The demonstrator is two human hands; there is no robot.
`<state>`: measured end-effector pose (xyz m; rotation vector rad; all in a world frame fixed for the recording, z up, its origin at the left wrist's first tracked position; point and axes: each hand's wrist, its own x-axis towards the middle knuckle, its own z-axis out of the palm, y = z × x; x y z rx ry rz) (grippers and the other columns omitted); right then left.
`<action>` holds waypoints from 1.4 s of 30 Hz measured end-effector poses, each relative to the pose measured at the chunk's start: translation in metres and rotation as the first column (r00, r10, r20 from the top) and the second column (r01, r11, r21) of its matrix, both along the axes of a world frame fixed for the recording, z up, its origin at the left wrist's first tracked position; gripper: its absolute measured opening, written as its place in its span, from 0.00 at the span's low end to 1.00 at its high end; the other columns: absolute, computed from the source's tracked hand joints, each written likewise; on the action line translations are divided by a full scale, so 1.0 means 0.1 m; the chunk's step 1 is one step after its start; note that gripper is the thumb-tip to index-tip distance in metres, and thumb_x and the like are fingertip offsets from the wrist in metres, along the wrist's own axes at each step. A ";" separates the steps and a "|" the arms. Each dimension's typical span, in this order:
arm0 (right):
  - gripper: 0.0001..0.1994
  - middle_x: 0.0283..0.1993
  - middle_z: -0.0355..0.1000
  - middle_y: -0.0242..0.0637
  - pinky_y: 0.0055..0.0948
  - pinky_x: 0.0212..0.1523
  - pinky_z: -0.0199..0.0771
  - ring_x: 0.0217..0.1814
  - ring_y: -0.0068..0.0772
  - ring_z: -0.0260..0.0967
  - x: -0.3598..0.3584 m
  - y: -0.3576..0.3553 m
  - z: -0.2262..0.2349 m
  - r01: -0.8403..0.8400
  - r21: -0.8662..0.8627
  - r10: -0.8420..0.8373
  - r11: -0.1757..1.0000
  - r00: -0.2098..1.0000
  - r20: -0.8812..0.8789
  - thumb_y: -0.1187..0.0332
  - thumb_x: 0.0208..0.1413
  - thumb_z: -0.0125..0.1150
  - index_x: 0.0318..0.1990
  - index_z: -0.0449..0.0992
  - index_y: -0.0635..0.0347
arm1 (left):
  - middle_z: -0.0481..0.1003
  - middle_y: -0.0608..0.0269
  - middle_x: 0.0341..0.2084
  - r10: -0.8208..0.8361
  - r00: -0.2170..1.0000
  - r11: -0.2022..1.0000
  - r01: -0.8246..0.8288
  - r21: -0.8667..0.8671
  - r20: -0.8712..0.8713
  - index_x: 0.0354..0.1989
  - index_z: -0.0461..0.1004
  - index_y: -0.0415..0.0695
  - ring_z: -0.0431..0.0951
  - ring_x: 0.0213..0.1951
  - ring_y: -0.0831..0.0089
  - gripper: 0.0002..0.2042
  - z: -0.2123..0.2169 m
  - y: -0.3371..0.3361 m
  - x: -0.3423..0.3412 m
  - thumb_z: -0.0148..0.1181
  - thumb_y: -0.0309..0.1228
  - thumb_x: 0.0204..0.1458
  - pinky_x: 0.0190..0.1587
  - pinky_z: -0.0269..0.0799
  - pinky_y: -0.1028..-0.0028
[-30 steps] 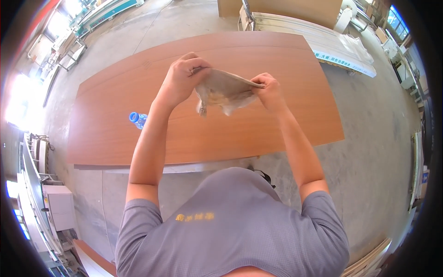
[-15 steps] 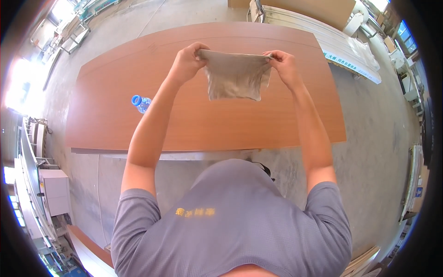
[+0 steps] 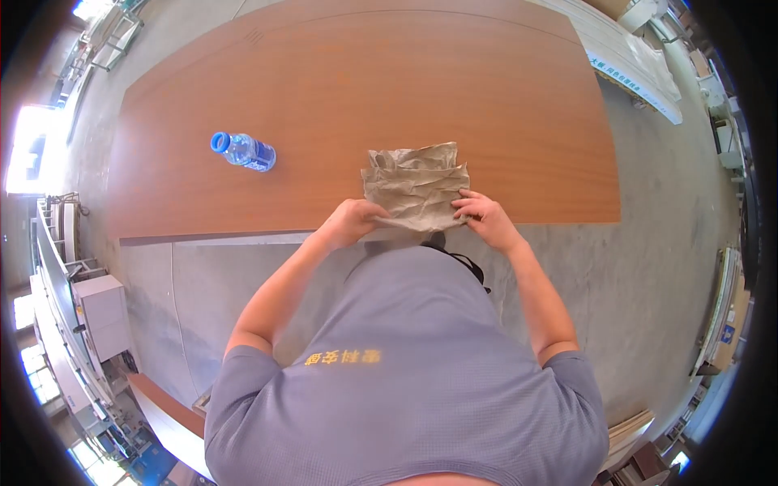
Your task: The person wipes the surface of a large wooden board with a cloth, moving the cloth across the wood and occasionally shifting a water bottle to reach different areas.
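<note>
A crumpled, greyish-brown sheet of paper (image 3: 415, 185) with sharp creases lies folded in layers at the near edge of the brown wooden table (image 3: 340, 89). Its lower left corner is pinched by my left hand (image 3: 354, 222), whose fingers are bent together. My right hand (image 3: 484, 217) grips the lower right edge, thumb below and fingers on top. To the left, apart from both hands, a clear plastic bottle (image 3: 245, 152) with a blue cap and blue label stands on the table.
Long wrapped panels (image 3: 628, 69) lie stacked beyond the table's right side. A pale box-shaped cabinet (image 3: 101, 316) stands at the left, near white machinery. More boards (image 3: 628, 433) lie at the lower right. Grey concrete floor surrounds the table.
Both hands have come from the table's far part to its near edge, bringing the paper. It hung stretched between them before and now lies folded and creased. My view has shifted too.
</note>
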<state>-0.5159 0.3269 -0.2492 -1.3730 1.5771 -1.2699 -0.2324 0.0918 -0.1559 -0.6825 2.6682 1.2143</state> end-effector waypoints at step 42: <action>0.37 0.86 0.45 0.45 0.68 0.82 0.31 0.88 0.57 0.36 0.10 -0.30 0.55 0.297 -0.217 -0.362 0.930 0.639 -0.678 0.53 0.66 0.63 0.79 0.60 0.53 | 0.77 0.53 0.60 -0.362 0.898 0.792 0.154 -0.591 -0.251 0.66 0.72 0.47 0.70 0.68 0.52 0.29 0.30 -0.28 -1.73 0.71 0.33 0.55 0.71 0.65 0.56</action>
